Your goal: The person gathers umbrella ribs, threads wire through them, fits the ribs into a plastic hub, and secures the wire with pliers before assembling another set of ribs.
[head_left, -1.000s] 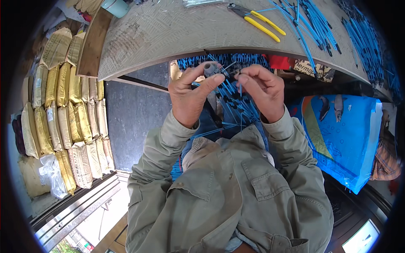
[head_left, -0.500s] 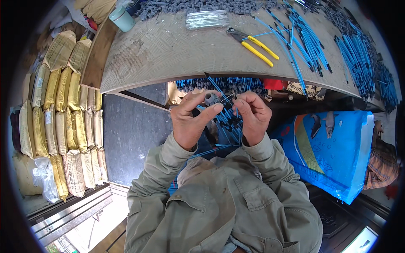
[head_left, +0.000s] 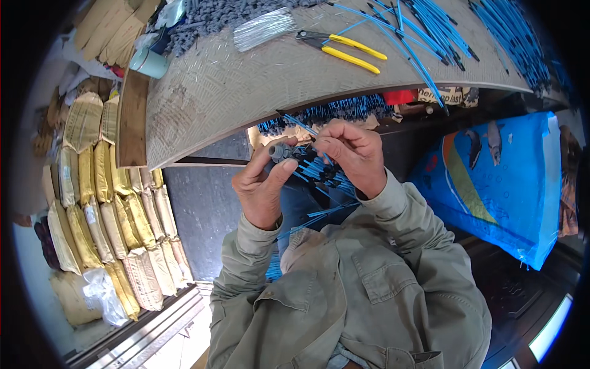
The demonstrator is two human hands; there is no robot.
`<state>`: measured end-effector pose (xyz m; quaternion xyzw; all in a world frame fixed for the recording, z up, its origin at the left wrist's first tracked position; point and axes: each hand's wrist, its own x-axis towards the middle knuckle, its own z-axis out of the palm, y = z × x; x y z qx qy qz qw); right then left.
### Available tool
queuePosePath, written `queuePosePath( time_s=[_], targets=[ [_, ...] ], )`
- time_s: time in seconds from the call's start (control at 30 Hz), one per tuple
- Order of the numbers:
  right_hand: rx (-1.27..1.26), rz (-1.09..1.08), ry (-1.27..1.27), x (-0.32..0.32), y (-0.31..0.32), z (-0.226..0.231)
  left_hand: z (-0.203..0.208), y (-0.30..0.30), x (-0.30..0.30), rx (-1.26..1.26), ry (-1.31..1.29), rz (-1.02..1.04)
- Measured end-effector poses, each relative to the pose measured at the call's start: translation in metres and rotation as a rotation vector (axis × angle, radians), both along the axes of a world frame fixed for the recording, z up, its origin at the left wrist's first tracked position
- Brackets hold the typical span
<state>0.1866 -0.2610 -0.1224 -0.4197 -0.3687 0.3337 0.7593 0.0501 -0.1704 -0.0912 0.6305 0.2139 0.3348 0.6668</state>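
My left hand (head_left: 259, 187) is closed, thumb and forefinger gripping a round grey plastic fitting (head_left: 279, 152) in front of the table edge. Close to its right, my right hand (head_left: 353, 158) is pinched around a small dark piece, apparently the black end of a thin blue tube; the fingers hide most of it. Another blue tube with a dark tip (head_left: 298, 122) slants up past the fingertips. Below both hands, many black-ended blue tubes (head_left: 329, 174) lie across my lap.
On the table (head_left: 203, 92) lie yellow-handled pliers (head_left: 351, 54), a bundle of thin clear strips (head_left: 264, 29), a heap of grey fittings (head_left: 215, 24) and blue tubes (head_left: 430, 31). A pale green cup (head_left: 149, 63) stands left. A blue bag (head_left: 498, 184) is right; stacked sacks (head_left: 92, 172) are left.
The whole view has shifted and tilted. My right hand has come in closer to the left, fingers now curled over the dark piece. The left hand still holds the grey fitting.
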Motion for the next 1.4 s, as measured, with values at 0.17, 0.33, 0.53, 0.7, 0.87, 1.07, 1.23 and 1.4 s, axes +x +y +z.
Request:
queuePosePath(
  time_s=[0.17,0.33,0.53,0.7,0.87,1.07,1.23,1.4],
  targets=[
    [-0.007,-0.015,-0.123,0.003,0.001,-0.002,-0.002,-0.001,0.0,0.022,0.018,0.05],
    [0.015,-0.152,-0.339,-0.006,-0.002,0.0,-0.004,-0.001,-0.003,-0.017,-0.016,0.054],
    [-0.142,-0.133,-0.268,-0.027,-0.012,-0.007,-0.009,0.0,-0.008,-0.073,-0.034,0.006],
    [-0.04,-0.087,-0.245,-0.022,-0.01,-0.016,-0.012,-0.001,-0.008,-0.169,-0.146,-0.012],
    [-0.057,0.035,-0.282,-0.012,-0.006,-0.015,-0.017,0.0,-0.013,-0.194,-0.16,-0.028],
    [-0.113,0.345,-0.126,0.001,0.0,-0.011,-0.019,0.004,-0.016,-0.157,-0.156,-0.041],
    [-0.075,0.158,-0.503,0.004,0.001,-0.011,-0.017,0.005,-0.017,0.021,-0.076,-0.019],
    [-0.04,0.209,-0.602,0.008,0.003,-0.012,-0.012,0.006,-0.019,0.023,-0.033,-0.074]
  ],
)
